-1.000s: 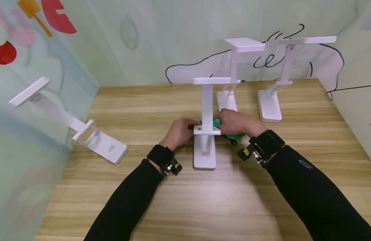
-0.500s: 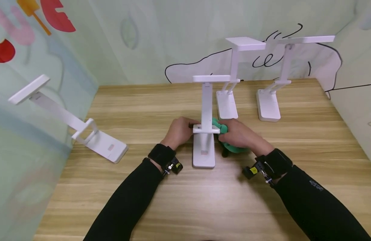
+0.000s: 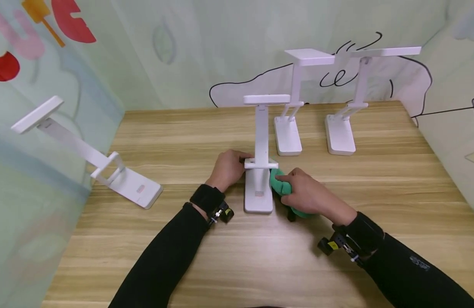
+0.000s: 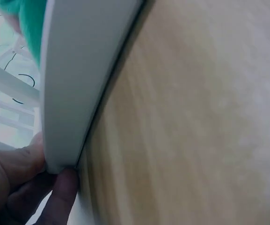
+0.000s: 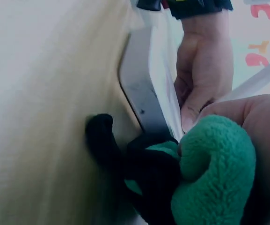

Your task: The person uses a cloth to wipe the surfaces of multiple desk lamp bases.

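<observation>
A white desk lamp [image 3: 261,132] stands upright in the middle of the wooden table. My left hand [image 3: 228,169] grips the far end of its base; in the left wrist view the thumb and fingers [image 4: 64,187] pinch the base's end [image 4: 83,84]. Bunched in my right hand [image 3: 311,194] is a green fluffy cloth [image 3: 280,185] with black trim, held against the right side of the base. The right wrist view shows the cloth's soft folds [image 5: 219,173] and a dark strap-like end [image 5: 99,140] hanging by the tabletop. Part of the cloth is hidden under the right hand.
Two more white desk lamps stand behind, one at centre back [image 3: 288,139] and one further right [image 3: 340,137]. Another lamp [image 3: 134,188] leans toward the left wall. Printed curtain-like walls [image 3: 163,77] border the table [image 3: 183,141] at the back and sides.
My right hand has drawn the green cloth toward me along the lamp base's right side, from near the far end. My left hand keeps its hold on the base.
</observation>
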{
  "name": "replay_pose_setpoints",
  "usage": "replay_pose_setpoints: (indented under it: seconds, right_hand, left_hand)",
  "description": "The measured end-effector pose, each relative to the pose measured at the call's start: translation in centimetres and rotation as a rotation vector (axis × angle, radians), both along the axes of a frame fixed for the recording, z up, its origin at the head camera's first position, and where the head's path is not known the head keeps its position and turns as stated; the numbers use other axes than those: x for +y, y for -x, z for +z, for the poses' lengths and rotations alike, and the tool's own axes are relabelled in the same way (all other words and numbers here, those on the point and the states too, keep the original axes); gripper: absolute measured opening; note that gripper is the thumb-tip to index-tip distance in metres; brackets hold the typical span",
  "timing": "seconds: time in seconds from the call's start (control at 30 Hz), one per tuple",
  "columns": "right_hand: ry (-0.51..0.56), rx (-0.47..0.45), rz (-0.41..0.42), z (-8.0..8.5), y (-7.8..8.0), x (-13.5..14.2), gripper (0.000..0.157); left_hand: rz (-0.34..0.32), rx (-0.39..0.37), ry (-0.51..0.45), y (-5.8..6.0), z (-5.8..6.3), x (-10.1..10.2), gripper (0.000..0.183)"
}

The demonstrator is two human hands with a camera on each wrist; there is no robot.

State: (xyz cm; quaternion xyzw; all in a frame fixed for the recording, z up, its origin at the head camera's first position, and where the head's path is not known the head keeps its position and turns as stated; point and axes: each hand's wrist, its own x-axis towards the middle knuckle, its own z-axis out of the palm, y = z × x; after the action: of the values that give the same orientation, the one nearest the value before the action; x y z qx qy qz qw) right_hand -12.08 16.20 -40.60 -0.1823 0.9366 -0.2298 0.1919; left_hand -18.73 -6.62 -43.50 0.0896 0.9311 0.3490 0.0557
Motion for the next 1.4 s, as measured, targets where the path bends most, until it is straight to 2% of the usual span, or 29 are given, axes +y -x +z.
replay_pose_setpoints:
  seconds: [0.1,0.17,0.37,0.5,0.57,0.67,0.8,0.93,1.0,1.1,1.17,1.23,1.33,1.4]
  right_hand:
    - [0.003,-0.027,0.047,0.2,-0.6,0.6,0.057]
    - [0.011,-0.046,0.044,0.6,-0.6,1.2,0.053]
    - [0.085,0.024,-0.131,1.1,1.9,1.2,0.057]
    - [0.088,0.031,-0.155,0.2,3.2,-0.7,0.049]
    - [0.057,0.039,-0.140,-0.1,3.1,-1.4,0.048]
    - [0.012,0.064,-0.125,-0.3,1.8,-1.7,0.059]
    - [-0.006,0.179,-0.016,-0.7,-1.0,-1.0,0.067]
    - [-0.029,0.341,0.181,-1.1,-3.4,0.3,0.065]
    - [-0.020,0.355,0.276,-0.9,-3.9,1.1,0.064]
    - [0.027,0.291,0.366,-0.2,-3.8,2.1,0.062]
    - [0.080,0.240,0.349,0.2,-3.2,2.5,0.061]
    - [0.121,0.236,0.288,0.4,-2.3,2.6,0.059]
    - [0.125,0.311,0.165,0.1,-0.9,1.8,0.057]
    - [0.081,0.371,0.123,-0.4,-0.1,0.8,0.058]
  left_hand:
    - [0.013,0.015,-0.008,0.1,0.0,-0.1,0.027]
    - [0.019,0.029,-0.008,0.2,-0.1,-0.1,0.026]
    - [0.015,0.061,0.002,0.4,-0.3,0.2,0.026]
    - [0.029,0.064,0.008,0.4,-0.3,0.3,0.025]
    - [0.026,0.063,0.015,0.4,-0.2,0.4,0.025]
    - [0.021,0.066,0.027,0.4,-0.1,0.5,0.026]
    - [0.033,0.063,0.015,0.3,0.0,0.4,0.025]
    - [0.041,0.046,-0.007,0.3,-0.1,0.2,0.024]
    - [0.046,0.031,-0.017,0.3,-0.1,0.2,0.024]
    - [0.052,0.021,-0.021,0.3,-0.1,0.1,0.024]
    - [0.046,0.028,-0.014,0.3,-0.1,0.1,0.025]
    - [0.039,0.038,-0.005,0.3,0.0,0.1,0.025]
    - [0.029,0.039,0.001,0.4,0.0,0.1,0.024]
    - [0.030,0.035,0.005,0.4,0.0,0.1,0.023]
